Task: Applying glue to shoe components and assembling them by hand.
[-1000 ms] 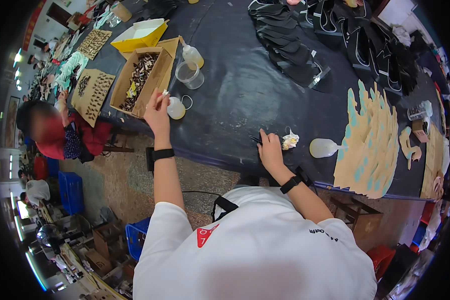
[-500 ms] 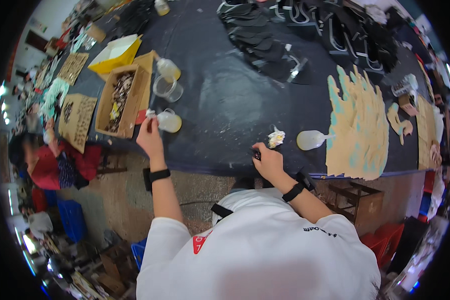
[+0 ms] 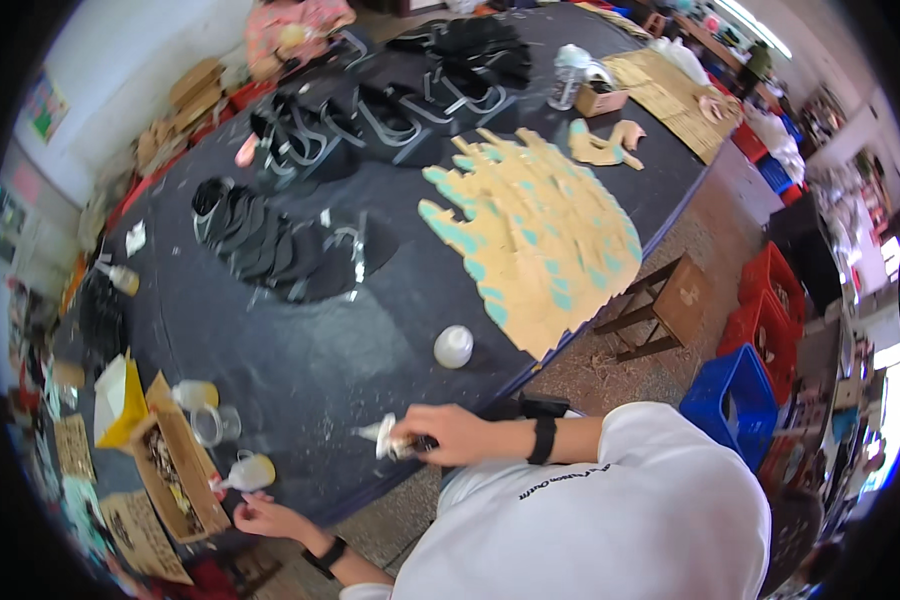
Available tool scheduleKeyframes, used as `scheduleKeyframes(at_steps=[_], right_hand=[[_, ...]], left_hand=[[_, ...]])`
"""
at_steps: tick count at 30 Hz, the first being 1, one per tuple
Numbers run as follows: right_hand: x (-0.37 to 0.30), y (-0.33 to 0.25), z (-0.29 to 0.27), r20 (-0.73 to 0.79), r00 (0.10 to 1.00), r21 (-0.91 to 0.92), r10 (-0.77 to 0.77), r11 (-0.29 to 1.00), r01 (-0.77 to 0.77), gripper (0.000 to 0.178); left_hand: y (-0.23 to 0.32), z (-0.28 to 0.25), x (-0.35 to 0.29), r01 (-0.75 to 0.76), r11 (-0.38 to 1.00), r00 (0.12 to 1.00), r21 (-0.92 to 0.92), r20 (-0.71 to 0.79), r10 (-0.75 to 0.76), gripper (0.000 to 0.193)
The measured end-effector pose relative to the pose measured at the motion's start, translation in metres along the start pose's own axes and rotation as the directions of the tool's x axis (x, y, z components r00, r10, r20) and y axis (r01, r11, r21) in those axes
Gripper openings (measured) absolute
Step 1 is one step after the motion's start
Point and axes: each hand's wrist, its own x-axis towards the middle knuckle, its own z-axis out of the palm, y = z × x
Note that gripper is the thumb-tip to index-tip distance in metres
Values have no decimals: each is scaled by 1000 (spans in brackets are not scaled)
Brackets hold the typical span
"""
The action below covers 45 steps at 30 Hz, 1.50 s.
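My right hand [image 3: 448, 434] is closed round a small black thing [image 3: 426, 443] that its fingers mostly hide. A crumpled white wad [image 3: 385, 438] with a pale pointed tip shows right at its fingertips; whether it is gripped or only touched is unclear. My left hand [image 3: 268, 518] is at the table's near left edge, fingers loosely bent and apart, with nothing visible in them. Just beyond it is a squeeze bottle [image 3: 252, 471] of yellowish liquid, its spout turned left. A rounded white bottle [image 3: 454, 346] sits beyond my right hand.
On the left are a cardboard box [image 3: 151, 462] of small brown pieces, a clear cup [image 3: 208, 426], another bottle [image 3: 196, 393] and a yellow box [image 3: 120, 402]. Beige sheets with turquoise patches [image 3: 545, 235] lie right. Black strapped pieces [image 3: 370, 125] cover the far side, near a person [image 3: 295, 35].
The view has swung to the right. My right hand has come to the white wad, which lay apart from it before. My left hand has drawn away from the bottle's spout.
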Motion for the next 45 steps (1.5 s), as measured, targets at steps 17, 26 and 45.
scheduleKeyframes(at_steps=[17,26,45], right_hand=[[-194,153,-533,-657,636,105,406,884,-456,14],[-182,258,-828,-785,467,182,407,872,-454,38],[-17,467,-872,-991,132,-61,-18,943,-326,22]], left_hand=[[267,161,-372,716,449,-401,534,842,-361,18],[297,171,-508,50,965,192,257,946,-262,21],[341,156,-588,617,622,450,482,433,-781,31]])
